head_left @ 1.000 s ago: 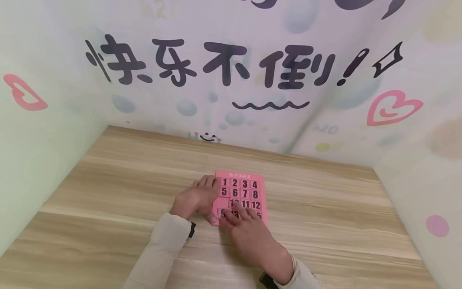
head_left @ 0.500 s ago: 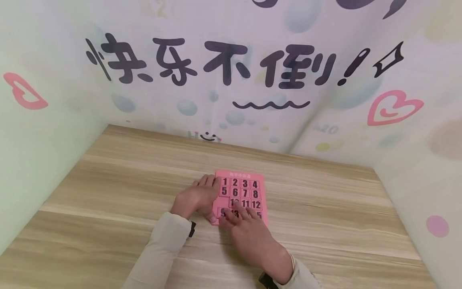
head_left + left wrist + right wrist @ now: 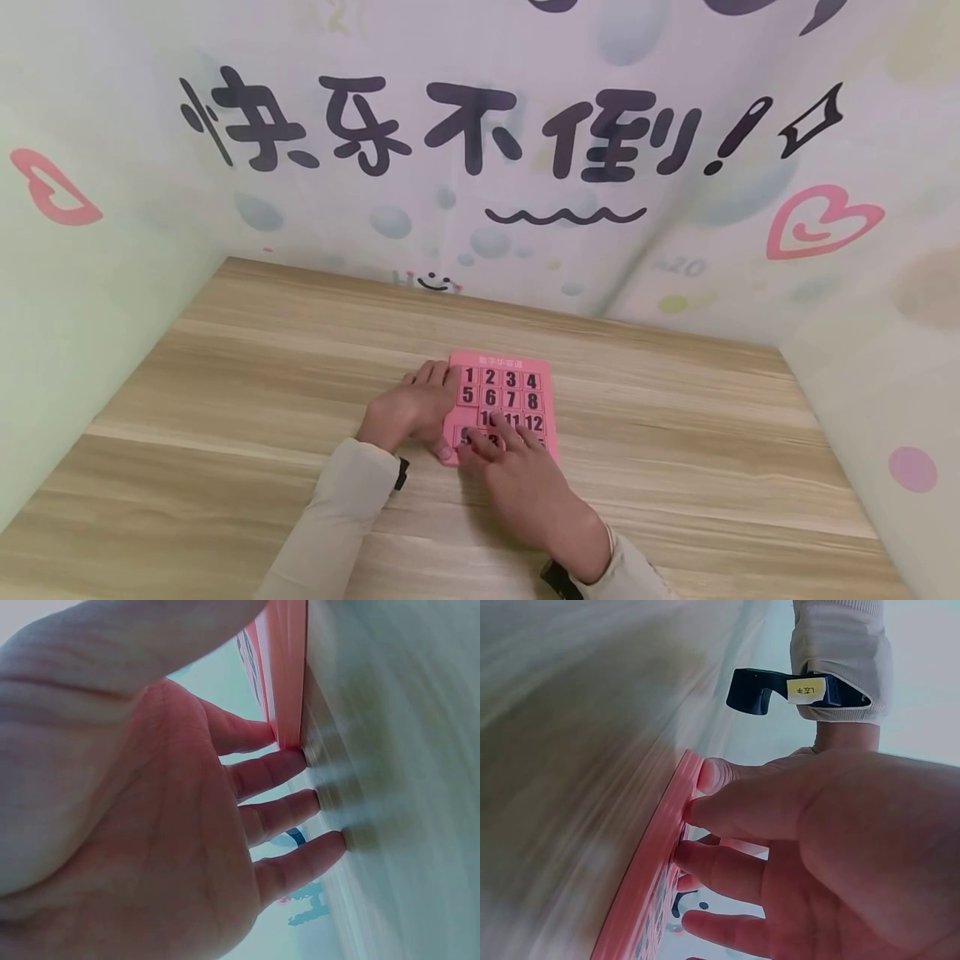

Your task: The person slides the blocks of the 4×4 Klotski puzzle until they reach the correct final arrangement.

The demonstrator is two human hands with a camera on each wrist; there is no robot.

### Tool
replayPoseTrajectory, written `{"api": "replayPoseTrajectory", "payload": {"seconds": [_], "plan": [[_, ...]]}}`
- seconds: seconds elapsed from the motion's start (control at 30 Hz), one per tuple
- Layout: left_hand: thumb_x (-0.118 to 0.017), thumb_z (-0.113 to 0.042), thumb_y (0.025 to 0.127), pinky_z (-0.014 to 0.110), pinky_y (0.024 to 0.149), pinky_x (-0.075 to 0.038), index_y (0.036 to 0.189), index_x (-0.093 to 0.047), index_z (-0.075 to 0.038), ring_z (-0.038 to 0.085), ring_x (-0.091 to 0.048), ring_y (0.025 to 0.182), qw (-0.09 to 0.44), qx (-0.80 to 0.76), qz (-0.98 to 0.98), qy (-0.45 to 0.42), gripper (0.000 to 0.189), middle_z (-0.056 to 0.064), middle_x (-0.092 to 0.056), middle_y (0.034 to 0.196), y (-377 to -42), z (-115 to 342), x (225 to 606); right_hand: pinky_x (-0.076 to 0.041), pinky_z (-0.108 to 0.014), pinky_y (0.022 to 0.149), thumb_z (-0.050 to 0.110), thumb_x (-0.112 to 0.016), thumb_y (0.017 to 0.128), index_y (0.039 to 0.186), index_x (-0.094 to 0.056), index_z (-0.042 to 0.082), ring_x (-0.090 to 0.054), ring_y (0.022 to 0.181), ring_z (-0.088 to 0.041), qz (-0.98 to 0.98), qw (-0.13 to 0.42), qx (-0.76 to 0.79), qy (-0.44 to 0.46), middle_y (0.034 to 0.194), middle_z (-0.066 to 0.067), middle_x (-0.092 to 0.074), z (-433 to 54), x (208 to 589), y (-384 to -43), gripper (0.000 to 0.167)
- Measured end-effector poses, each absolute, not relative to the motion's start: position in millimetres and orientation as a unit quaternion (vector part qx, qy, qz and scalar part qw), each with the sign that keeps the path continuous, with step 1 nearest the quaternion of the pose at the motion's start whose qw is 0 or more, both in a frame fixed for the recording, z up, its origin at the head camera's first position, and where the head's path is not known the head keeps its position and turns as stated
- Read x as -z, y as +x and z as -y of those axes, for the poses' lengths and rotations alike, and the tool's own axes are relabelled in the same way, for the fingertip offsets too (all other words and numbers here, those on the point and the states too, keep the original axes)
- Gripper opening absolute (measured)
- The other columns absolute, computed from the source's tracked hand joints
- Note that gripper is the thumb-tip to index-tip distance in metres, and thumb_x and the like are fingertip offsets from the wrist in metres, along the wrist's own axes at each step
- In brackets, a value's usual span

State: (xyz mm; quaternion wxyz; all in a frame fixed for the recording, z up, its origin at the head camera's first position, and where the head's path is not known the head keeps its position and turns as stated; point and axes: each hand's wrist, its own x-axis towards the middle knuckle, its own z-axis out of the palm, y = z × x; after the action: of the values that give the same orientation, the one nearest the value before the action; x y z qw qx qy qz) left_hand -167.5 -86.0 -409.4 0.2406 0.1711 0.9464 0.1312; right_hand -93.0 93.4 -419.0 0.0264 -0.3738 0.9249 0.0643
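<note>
A pink sliding number puzzle lies flat on the wooden table. Tiles 1 to 8 fill its two far rows; the third row has a gap at its left end, then 10, 11 and 12. Tile 9 sits in the near row's left corner. My left hand steadies the left side, thumb at the near corner, index fingertip touching the edge and the other fingertips close over the table. My right hand reaches over the near rows, its extended fingers touching the tiles and covering some of them.
The wooden table spreads out around the puzzle. Behind it stands a white printed backdrop with large dark characters and hearts. A black wrist strap with a yellow label shows on the left sleeve in the right wrist view.
The head view tilts very slightly. Both hands and the tiles keep nearly the same places; the right fingertips shift a little on the near rows.
</note>
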Motion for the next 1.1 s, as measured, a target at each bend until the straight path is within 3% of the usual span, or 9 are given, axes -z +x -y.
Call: {"api": "replayPoseTrajectory", "payload": {"seconds": [0.67, 1.1], "plan": [[-0.09, -0.04, 0.065, 0.049, 0.124, -0.019, 0.157, -0.015, 0.002, 0.036, -0.019, 0.149, 0.243, -0.121, -0.946, 0.177, 0.126, 0.023, -0.022, 0.159, -169.8, 85.0, 410.9, -0.04, -0.054, 0.111, 0.021, -0.049, 0.102, 0.141, -0.058, 0.021, -0.044, 0.139, -0.036, -0.93, 0.014, -0.054, -0.363, 0.148, -0.001, -0.052, -95.1, 422.8, -98.0, 0.04], [-0.089, -0.039, 0.067, 0.05, 0.124, -0.019, 0.157, -0.015, 0.002, 0.037, -0.019, 0.149, 0.245, -0.122, -0.946, 0.176, 0.123, 0.023, -0.022, 0.159, -169.0, 85.8, 409.5, -0.038, -0.055, 0.113, 0.022, -0.045, 0.104, 0.147, -0.05, 0.023, -0.039, 0.142, -0.037, -0.937, 0.037, -0.057, -0.341, 0.153, 0.0, -0.045, -94.5, 425.3, -99.4, 0.044]]}}
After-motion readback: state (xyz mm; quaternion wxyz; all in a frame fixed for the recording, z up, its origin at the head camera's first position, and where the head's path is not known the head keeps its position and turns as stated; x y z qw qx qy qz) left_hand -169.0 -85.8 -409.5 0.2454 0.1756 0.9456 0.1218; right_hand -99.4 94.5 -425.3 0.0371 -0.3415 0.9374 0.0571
